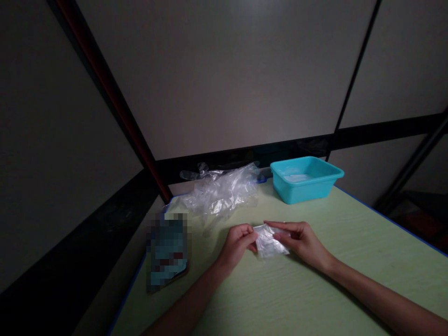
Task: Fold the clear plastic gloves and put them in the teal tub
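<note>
Between my two hands is a small folded packet of clear plastic [271,243], shiny and creased, just over the table. My left hand [238,241] pinches its left edge between thumb and fingers. On the other side my right hand [297,239] grips the upper right part, thumb in front and fingers behind. Past my hands lies a loose heap of clear, crinkled plastic [224,189], with glove-like finger shapes sticking out at its far left.
A turquoise plastic basin [304,186] stands at the back right, something whitish in its bottom. At the left edge lies a blurred-out teal item [168,252]. The pale green table [350,242] has a blue rim, and panelled walls close in behind it.
</note>
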Available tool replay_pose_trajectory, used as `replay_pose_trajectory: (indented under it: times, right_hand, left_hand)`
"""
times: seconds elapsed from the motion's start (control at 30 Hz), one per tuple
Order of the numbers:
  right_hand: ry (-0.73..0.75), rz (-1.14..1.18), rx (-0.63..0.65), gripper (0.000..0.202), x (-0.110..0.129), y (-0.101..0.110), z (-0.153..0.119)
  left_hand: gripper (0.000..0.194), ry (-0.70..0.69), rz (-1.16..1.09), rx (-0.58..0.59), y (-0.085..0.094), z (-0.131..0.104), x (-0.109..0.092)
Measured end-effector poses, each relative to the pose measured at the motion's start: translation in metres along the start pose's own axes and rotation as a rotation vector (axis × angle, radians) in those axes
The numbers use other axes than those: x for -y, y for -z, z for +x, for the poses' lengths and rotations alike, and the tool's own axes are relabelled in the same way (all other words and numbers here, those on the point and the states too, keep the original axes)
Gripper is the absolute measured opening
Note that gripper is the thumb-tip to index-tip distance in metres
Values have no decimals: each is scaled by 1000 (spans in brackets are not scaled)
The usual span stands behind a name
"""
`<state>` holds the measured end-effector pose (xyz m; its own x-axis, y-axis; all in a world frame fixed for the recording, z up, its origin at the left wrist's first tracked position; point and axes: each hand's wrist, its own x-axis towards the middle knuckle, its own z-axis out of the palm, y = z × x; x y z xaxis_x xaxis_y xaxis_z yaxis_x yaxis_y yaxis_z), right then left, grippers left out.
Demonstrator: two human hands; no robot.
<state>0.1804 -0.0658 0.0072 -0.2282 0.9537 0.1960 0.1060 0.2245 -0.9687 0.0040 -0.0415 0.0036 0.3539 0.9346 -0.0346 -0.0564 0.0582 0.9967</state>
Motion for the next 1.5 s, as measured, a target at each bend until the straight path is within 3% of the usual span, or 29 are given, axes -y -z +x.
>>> replay_pose_trajectory:
  times: [0.27, 0.43, 0.6, 0.9, 1.23, 1.5]
  right_hand:
    - [-15, 68, 3, 42, 0, -2, -1]
    - [-36, 83, 54, 45, -1, -4, -2]
    - [-28, 46, 76, 42, 2, -5, -3]
    - [14, 39, 87, 30, 2, -4, -1]
    - [-7, 37, -152, 33, -2, 0, 1]
    - [-18, 80, -143, 34, -1, 1, 2]
  left_hand:
    - [26, 12, -12, 19, 0, 0, -3]
    - [23, 7, -3, 89, -3, -2, -5]
    - [29, -66, 82, 23, -6, 0, 0]
    - [37, -50, 52, 14, -2, 3, 3]
    - [33, 9, 45, 42, -4, 0, -2]
    - [31, 32, 39, 21, -2, 0, -2]
